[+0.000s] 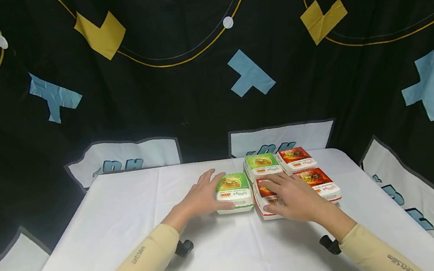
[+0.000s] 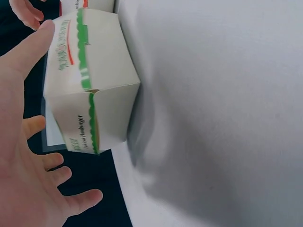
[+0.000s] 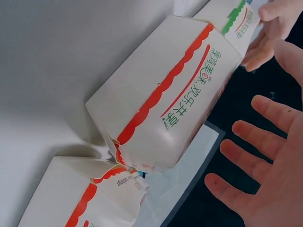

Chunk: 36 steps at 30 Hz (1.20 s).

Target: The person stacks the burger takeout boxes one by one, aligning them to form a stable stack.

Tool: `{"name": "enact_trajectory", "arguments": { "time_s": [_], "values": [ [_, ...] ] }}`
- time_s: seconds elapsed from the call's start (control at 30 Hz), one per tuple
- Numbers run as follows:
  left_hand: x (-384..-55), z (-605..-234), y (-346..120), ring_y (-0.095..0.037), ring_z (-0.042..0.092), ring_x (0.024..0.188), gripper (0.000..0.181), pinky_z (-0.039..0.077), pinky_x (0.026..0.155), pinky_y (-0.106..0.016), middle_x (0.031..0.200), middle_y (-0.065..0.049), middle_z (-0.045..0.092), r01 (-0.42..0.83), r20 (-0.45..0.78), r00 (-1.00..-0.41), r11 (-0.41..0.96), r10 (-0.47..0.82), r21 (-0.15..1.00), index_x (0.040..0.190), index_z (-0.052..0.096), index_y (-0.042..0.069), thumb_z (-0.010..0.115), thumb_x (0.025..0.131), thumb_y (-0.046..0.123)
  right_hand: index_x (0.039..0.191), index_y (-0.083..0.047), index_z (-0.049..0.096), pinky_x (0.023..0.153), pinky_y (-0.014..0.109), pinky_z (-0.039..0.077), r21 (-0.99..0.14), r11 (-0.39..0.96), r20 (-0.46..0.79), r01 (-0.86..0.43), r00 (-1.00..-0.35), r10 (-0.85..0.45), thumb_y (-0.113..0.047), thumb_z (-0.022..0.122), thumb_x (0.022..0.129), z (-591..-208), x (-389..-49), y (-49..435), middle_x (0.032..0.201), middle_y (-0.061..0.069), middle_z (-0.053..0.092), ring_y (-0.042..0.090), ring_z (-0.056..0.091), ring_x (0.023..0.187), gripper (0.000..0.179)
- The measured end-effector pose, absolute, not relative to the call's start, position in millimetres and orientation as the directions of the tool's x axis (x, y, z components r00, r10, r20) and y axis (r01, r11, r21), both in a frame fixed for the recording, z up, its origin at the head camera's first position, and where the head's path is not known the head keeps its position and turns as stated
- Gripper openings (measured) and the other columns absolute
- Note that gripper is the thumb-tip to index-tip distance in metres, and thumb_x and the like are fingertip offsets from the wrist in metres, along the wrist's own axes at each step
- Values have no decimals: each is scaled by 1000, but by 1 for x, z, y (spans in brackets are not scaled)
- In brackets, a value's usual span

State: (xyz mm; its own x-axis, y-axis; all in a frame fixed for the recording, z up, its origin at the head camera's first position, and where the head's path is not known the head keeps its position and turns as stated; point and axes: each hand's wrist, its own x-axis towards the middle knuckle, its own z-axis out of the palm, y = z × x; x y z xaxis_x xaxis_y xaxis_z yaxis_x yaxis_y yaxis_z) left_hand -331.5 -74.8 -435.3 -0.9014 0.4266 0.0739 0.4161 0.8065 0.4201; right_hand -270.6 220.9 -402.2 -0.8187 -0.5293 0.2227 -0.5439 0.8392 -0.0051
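Two green-topped burger boxes and three red-topped ones sit on a white-covered table. My left hand (image 1: 204, 196) is beside the separate green burger box (image 1: 234, 193), thumb at its near side and fingers spread; the left wrist view shows this green-edged box (image 2: 111, 54) next to the straight thumb. Over the front red burger box (image 1: 266, 200) my right hand (image 1: 297, 196) reaches with loosely spread fingers, partly covering its top. In the right wrist view those fingers stand apart from the red-edged box (image 3: 147, 101).
Behind the front red box is another green burger box (image 1: 263, 163). Two more red boxes, one at the back (image 1: 296, 159) and one in front (image 1: 319, 181), stand to the right. The white tablecloth (image 1: 237, 261) reaches a dark curtain (image 1: 196, 106) with tape pieces.
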Motion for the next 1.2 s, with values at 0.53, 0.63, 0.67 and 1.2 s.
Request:
{"name": "enact_trajectory", "arguments": {
  "time_s": [0.53, 0.63, 0.67, 1.2],
  "values": [
    [-332, -441, -78, -35, 32, 147, 104, 41, 108, -58, 164, -15, 23, 382, 18, -909, 819, 416, 429, 158, 32, 26, 79, 74, 63, 147, -28, 52, 108, 66, 39, -31, 835, 244, -549, -814, -527, -58, 69, 87, -414, -272, 219, 154, 4, 47, 36, 43, 142, 69],
    [-332, -440, -81, -32, 41, 139, 105, 47, 103, -52, 161, -14, 27, 381, 22, -912, 825, 410, 418, 158, 32, 26, 81, 73, 62, 148, -29, 51, 108, 66, 37, -30, 843, 241, -537, -822, -516, -60, 68, 87, -415, -274, 220, 154, 3, 47, 37, 41, 143, 71],
    [-332, -439, -82, -30, 45, 135, 104, 48, 100, -49, 160, -13, 29, 382, 24, -912, 825, 410, 416, 157, 33, 26, 82, 72, 61, 148, -29, 51, 108, 66, 37, -31, 846, 238, -531, -826, -510, -61, 67, 87, -416, -275, 220, 154, 3, 47, 38, 40, 143, 71],
    [-325, -441, -94, -17, 52, 106, 103, 50, 78, -35, 136, -6, 46, 404, 35, -906, 841, 421, 360, 152, 38, 23, 87, 68, 58, 153, -28, 44, 108, 71, 33, -42, 868, 210, -494, -854, -476, -68, 61, 87, -435, -284, 225, 160, 4, 39, 39, 33, 147, 79]
  ]
}}
